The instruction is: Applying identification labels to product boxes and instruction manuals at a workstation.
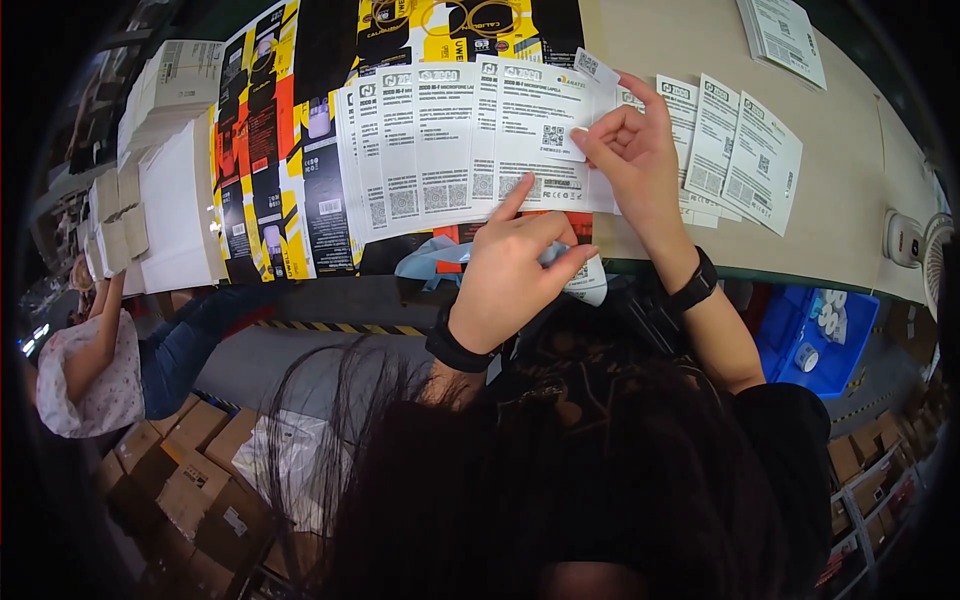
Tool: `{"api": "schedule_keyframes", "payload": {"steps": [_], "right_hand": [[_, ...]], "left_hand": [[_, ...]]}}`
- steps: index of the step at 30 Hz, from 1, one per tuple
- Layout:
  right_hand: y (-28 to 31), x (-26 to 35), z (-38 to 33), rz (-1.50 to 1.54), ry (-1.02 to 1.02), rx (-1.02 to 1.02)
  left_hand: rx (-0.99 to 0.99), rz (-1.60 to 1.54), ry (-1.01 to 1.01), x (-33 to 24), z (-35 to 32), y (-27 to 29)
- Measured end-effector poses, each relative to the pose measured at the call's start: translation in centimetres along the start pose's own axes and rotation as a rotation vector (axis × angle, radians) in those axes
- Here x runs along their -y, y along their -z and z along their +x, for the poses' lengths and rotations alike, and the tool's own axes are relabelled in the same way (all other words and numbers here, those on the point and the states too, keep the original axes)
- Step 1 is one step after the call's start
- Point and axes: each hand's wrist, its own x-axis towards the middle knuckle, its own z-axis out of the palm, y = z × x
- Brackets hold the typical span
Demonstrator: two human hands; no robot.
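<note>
White printed leaflets (440, 150) lie overlapped in a row on the table. My left hand (520, 262) rests over the row's right end, its index finger stretched onto a leaflet. Its thumb and curled fingers hold a pale label strip (590, 282), partly hidden beneath the hand. Above the rightmost leaflet, my right hand (640, 155) has its thumb at the edge of a small white label (555, 138) with a square code. Another small coded label (590, 64), tilted, sits at that hand's index fingertip.
More leaflets (760, 160) are fanned out right, with a stack (785, 40) farther back. Yellow-black printed packaging sheets (265, 150) lie left, beside white stacks (175, 85). A blue bin (815, 340) stands below the table's right edge. Another person (95, 370) is at left, near cardboard boxes (200, 490).
</note>
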Motion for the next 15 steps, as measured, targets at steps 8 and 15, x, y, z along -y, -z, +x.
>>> {"api": "schedule_keyframes", "payload": {"steps": [8, 15], "right_hand": [[-0.29, -0.22, 0.03, -0.116, 0.025, 0.015], [-0.89, 0.59, -0.37, -0.488, 0.113, -0.027]], "left_hand": [[-0.009, 0.010, -0.019, 0.07, 0.08, -0.12], [0.007, 0.028, -0.007, 0.36, -0.15, -0.16]]}}
